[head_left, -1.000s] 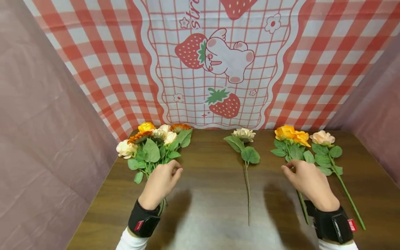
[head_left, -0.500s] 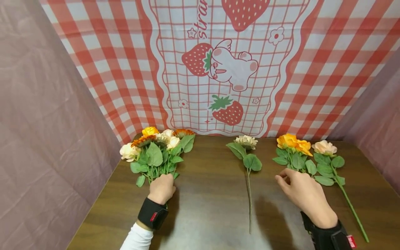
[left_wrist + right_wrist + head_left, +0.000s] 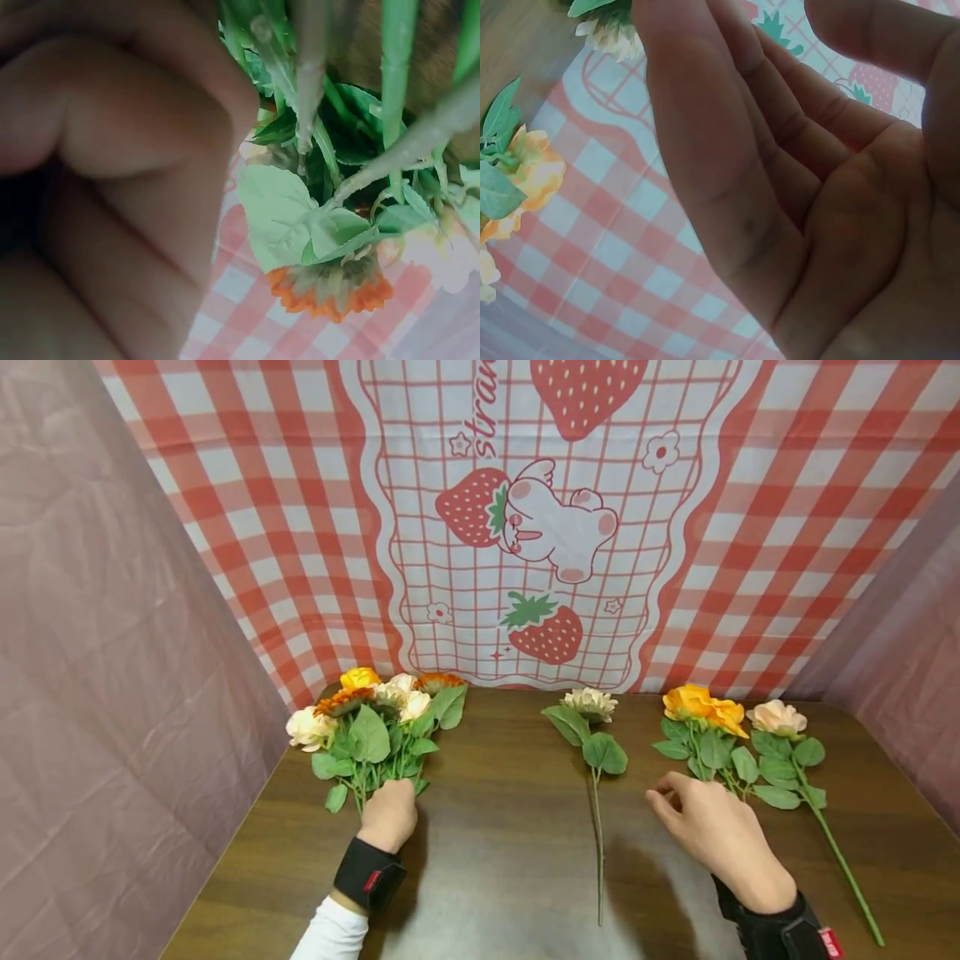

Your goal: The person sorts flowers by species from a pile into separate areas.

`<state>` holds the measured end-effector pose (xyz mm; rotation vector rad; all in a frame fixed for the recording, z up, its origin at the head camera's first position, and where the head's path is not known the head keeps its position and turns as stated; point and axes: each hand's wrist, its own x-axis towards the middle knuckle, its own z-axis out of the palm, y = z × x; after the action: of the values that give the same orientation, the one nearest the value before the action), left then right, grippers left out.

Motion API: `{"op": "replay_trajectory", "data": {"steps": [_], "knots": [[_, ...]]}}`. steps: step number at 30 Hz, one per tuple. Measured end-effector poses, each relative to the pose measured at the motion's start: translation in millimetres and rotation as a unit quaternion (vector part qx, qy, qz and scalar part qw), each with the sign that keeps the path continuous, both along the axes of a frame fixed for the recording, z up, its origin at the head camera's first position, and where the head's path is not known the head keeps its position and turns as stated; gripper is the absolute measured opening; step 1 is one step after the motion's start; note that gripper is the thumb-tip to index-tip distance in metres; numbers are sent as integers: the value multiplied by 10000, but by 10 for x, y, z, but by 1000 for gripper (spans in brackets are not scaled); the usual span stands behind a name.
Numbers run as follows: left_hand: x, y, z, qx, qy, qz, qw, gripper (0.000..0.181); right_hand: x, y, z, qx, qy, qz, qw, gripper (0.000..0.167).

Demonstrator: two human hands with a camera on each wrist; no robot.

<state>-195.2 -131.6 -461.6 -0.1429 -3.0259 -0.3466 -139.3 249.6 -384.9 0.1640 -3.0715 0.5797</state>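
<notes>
My left hand (image 3: 390, 817) lies low over the stems of a bunch of artificial flowers (image 3: 370, 731) in the head view, fingers curled. In the left wrist view several stems (image 3: 394, 75) pass beside the curled fingers (image 3: 142, 112); whether any are gripped is hidden. An orange flower head (image 3: 330, 292) shows beyond them. My right hand (image 3: 712, 831) hovers above the table with relaxed fingers and nothing in it. It is between a single cream flower (image 3: 592, 706) and two orange-yellow roses (image 3: 697, 706), whose stems it partly covers.
A pale peach rose (image 3: 778, 718) lies at the far right, its stem slanting toward the front. The brown wooden table (image 3: 495, 827) ends at the back against a red-checked strawberry cloth (image 3: 300, 527). Pinkish fabric (image 3: 97, 652) hangs at both sides.
My left hand has lowered onto the bunch's stems and its fingers have curled in. My right hand has shifted slightly left, toward the cream flower. The flowers lie as before; the head view has tilted.
</notes>
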Motion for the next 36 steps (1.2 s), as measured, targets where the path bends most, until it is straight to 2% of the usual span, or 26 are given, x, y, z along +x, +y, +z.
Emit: {"op": "replay_trajectory", "data": {"steps": [6, 13, 27, 36], "knots": [[-16, -41, 51, 592, -201, -114, 9980, 11, 2, -28, 4, 52, -93, 7, 9999, 22], [0, -40, 146, 679, -356, -194, 9969, 10, -5, -52, -2, 67, -39, 72, 9999, 20], [131, -56, 333, 651, 10, -531, 9965, 22, 15, -99, -26, 153, 11, 177, 9997, 20], [192, -40, 425, 836, 265, -671, 9939, 11, 22, -129, -49, 149, 136, 231, 9995, 18]]}}
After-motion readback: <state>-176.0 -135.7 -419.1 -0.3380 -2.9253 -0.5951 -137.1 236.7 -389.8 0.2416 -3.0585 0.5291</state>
